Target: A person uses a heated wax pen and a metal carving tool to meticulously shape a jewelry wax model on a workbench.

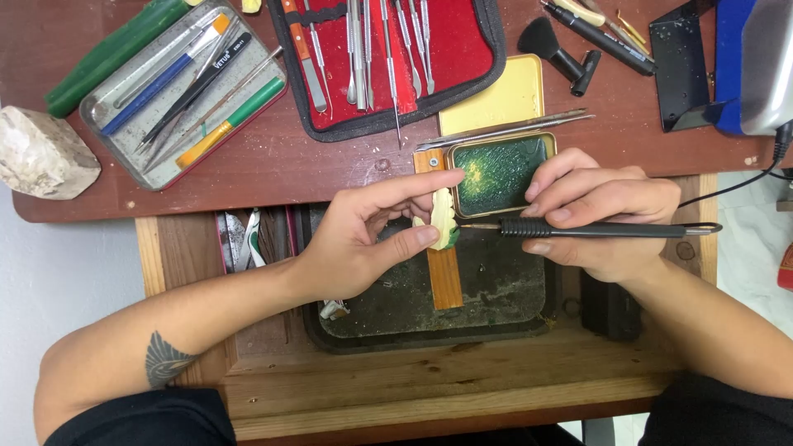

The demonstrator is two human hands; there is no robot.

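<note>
Two hands are working over a dark tray set in a wooden bench. At far left a pale stone is lying beside a grey tin of pens and picks; further right a red-lined tool case is sitting open. The left hand is pinching a small cream and green carved piece between thumb and fingertips, resting it against an orange wooden peg. Just beyond it a small tin of green wax is lying open. The right hand is gripping a black pen-like tool, its tip pointing toward the piece.
</note>
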